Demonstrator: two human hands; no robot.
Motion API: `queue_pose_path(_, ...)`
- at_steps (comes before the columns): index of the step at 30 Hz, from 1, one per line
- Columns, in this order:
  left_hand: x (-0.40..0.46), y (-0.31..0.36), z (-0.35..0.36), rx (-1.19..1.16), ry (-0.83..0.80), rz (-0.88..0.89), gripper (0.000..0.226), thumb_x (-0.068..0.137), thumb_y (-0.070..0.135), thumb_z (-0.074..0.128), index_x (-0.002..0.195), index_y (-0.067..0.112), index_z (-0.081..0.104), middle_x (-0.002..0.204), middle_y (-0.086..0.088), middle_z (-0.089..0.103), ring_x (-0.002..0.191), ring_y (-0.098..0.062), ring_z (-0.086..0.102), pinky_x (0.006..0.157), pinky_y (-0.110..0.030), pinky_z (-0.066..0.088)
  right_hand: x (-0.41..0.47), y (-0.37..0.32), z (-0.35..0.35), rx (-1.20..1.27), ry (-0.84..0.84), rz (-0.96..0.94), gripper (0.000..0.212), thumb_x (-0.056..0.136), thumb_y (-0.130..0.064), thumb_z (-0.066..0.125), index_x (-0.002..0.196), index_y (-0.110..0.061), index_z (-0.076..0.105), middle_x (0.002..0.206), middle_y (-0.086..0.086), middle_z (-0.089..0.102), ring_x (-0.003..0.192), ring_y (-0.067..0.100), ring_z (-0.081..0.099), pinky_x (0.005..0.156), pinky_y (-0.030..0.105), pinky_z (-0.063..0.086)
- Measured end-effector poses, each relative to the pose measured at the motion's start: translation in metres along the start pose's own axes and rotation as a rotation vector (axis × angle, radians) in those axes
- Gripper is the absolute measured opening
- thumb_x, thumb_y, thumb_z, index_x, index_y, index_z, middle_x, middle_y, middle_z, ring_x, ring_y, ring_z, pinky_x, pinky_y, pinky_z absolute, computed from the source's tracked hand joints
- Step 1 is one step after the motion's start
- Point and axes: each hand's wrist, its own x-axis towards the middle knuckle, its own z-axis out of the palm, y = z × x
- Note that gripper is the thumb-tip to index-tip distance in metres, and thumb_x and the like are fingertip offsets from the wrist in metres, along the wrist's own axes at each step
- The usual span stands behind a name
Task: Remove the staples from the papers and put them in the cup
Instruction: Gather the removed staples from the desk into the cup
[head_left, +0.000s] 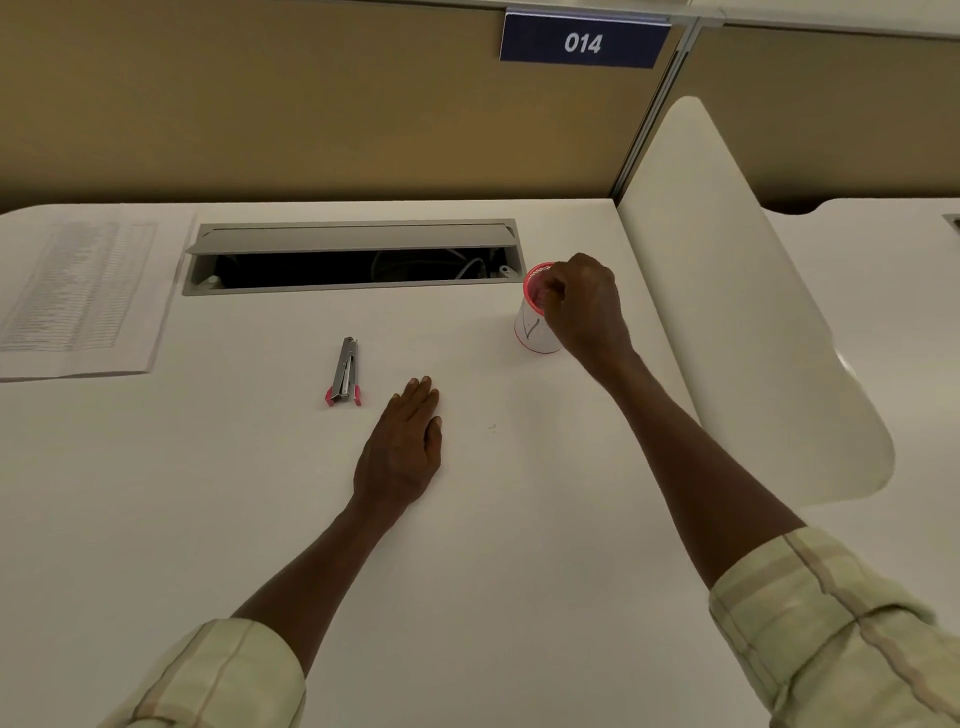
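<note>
pinching fingers together over the round pink-rimmed cup, right hand; left hand flat, fingers spread

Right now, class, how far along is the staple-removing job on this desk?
Done: the printed paper sheets lie set aside at far left, and the silver, pink-tipped staple remover rests untouched. In hand: the right hand, fingers pinched, hovers over the pink-rimmed white cup, apparently dropping a staple. The left hand lies flat. Left: no stapled papers are visible.
</note>
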Motion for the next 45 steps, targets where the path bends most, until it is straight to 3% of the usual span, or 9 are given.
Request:
queue_pose_path(3, 0.0, 0.0, -0.001, -0.004, 0.004, 0.004, 0.043, 0.098, 0.02, 0.043, 0.134, 0.002, 0.054, 0.145, -0.011, 0.049, 0.139, -0.021, 0.042, 0.116, -0.039, 0.032, -0.028, -0.01, 0.006, 0.18, -0.022, -0.063, 0.024, 0.074, 0.008, 0.055, 0.08, -0.004, 0.075, 0.08, 0.01, 0.073, 0.074, 0.021, 0.065, 0.068, 0.025, 0.051)
queue_pose_path(6, 0.0, 0.0, -0.001, 0.002, -0.004, 0.012, 0.043, 0.098, 0.02, 0.043, 0.135, 0.002, 0.054, 0.145, -0.012, 0.049, 0.139, -0.021, 0.041, 0.116, -0.039, 0.032, -0.058, -0.01, 0.019, 0.253, -0.213, -0.164, 0.023, 0.073, 0.014, 0.063, 0.085, -0.001, 0.076, 0.081, 0.014, 0.074, 0.073, 0.024, 0.068, 0.07, 0.024, 0.049)
queue_pose_path(11, 0.0, -0.001, 0.0, 0.001, -0.022, -0.001, 0.044, 0.099, 0.022, 0.041, 0.138, 0.003, 0.051, 0.147, -0.01, 0.047, 0.14, -0.018, 0.039, 0.118, -0.036, 0.029, -0.093, -0.004, 0.043, 0.261, -0.548, -0.251, 0.023, 0.074, 0.011, 0.072, 0.095, 0.002, 0.075, 0.087, 0.017, 0.071, 0.077, 0.029, 0.068, 0.069, 0.035, 0.054)
queue_pose_path(15, 0.0, -0.001, -0.001, 0.0, -0.033, -0.011, 0.045, 0.099, 0.023, 0.041, 0.138, 0.003, 0.051, 0.147, -0.009, 0.046, 0.141, -0.018, 0.038, 0.118, -0.035, 0.028, -0.098, -0.003, 0.045, 0.233, -0.641, -0.267, 0.03, 0.074, 0.004, 0.075, 0.104, 0.002, 0.074, 0.094, 0.018, 0.069, 0.083, 0.029, 0.065, 0.071, 0.03, 0.049)
queue_pose_path(25, 0.0, 0.0, -0.002, 0.009, -0.027, -0.013, 0.046, 0.099, 0.025, 0.038, 0.137, 0.003, 0.051, 0.147, -0.01, 0.047, 0.14, -0.019, 0.04, 0.118, -0.035, 0.028, -0.102, -0.005, 0.051, 0.174, -0.572, -0.317, 0.013, 0.072, 0.008, 0.07, 0.076, -0.004, 0.076, 0.077, 0.009, 0.068, 0.067, 0.025, 0.064, 0.061, 0.038, 0.054)
queue_pose_path(30, 0.0, 0.0, -0.001, 0.009, -0.033, -0.012, 0.047, 0.099, 0.026, 0.037, 0.137, 0.002, 0.051, 0.147, -0.01, 0.047, 0.14, -0.019, 0.04, 0.119, -0.033, 0.026, -0.106, -0.004, 0.052, 0.109, -0.549, -0.376, 0.014, 0.079, 0.007, 0.064, 0.074, -0.005, 0.07, 0.078, 0.009, 0.064, 0.07, 0.025, 0.059, 0.061, 0.041, 0.052)
queue_pose_path(39, 0.0, 0.0, -0.002, 0.007, -0.036, -0.013, 0.047, 0.099, 0.026, 0.038, 0.138, 0.003, 0.051, 0.147, -0.011, 0.047, 0.139, -0.019, 0.04, 0.118, -0.033, 0.026, -0.127, -0.008, 0.057, -0.04, -0.382, -0.508, 0.019, 0.089, 0.008, 0.041, 0.087, -0.002, 0.057, 0.085, 0.013, 0.052, 0.076, 0.024, 0.044, 0.062, 0.035, 0.037)
queue_pose_path(45, 0.0, 0.001, -0.002, 0.004, -0.029, -0.012, 0.044, 0.099, 0.022, 0.042, 0.138, 0.003, 0.051, 0.147, -0.01, 0.047, 0.14, -0.019, 0.039, 0.119, -0.032, 0.026, -0.111, -0.01, 0.054, 0.22, -0.335, -0.127, 0.023, 0.073, 0.019, 0.044, 0.076, -0.001, 0.054, 0.076, 0.014, 0.055, 0.07, 0.026, 0.047, 0.063, 0.037, 0.041)
